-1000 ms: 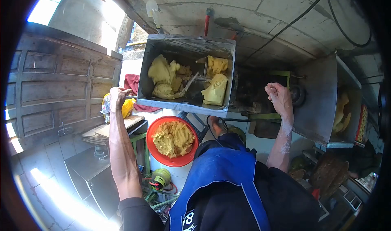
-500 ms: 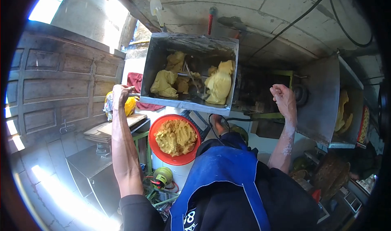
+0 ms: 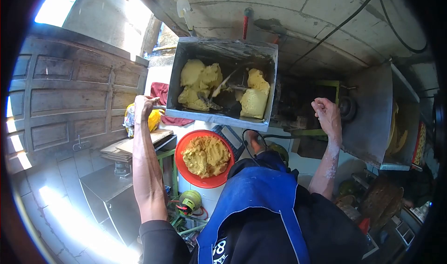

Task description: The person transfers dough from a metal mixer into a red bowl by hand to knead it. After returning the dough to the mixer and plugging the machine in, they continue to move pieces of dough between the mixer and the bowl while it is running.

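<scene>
My left hand (image 3: 145, 104) is closed just off the left end of a metal mixing trough (image 3: 209, 118); what its fingers hold, if anything, I cannot make out. Inside the trough, lumps of pale yellow dough (image 3: 200, 80) lie on the left, and another dough piece (image 3: 254, 102) sits at the right wall. Metal mixing blades (image 3: 219, 88) show between them. To the right of the trough, my right hand (image 3: 327, 117) hangs in the air with fingers curled and nothing visible in them. White powder marks that forearm.
Below the trough stands a red basin (image 3: 203, 185) full of yellow dough. A second metal trough (image 3: 365, 115) with dough is at the right. Boards (image 3: 144, 143) and a yellow bag (image 3: 154, 120) lie at the left, above a green gas cylinder (image 3: 190, 200).
The blades have turned and the dough in the trough has shifted and changed shape. The whole view has moved slightly. Both hands keep nearly the same pose.
</scene>
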`<state>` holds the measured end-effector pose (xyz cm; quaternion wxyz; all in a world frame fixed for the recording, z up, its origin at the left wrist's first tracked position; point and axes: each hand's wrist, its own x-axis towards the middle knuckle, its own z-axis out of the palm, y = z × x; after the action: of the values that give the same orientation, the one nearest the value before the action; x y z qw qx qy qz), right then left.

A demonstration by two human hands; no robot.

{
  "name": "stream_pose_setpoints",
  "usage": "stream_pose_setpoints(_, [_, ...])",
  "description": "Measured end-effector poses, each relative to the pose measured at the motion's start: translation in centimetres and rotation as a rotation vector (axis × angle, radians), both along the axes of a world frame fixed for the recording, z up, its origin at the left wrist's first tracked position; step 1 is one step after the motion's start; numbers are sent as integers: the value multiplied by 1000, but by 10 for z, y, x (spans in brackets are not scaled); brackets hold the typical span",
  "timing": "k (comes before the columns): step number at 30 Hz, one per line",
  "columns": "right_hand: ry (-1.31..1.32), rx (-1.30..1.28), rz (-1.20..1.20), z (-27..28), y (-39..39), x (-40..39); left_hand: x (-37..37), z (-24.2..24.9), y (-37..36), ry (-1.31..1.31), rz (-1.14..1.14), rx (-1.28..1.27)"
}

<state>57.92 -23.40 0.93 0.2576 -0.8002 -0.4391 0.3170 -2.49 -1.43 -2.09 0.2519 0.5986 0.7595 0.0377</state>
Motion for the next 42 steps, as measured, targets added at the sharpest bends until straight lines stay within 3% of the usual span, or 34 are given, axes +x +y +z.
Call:
stream_pose_setpoints(29, [-36,8,13,2,2,-1,0,0,2,-52,95,-69])
stream_pose_setpoints(42, [-54,21,8,-5,-2,2,0,0,0,-37,24,-4])
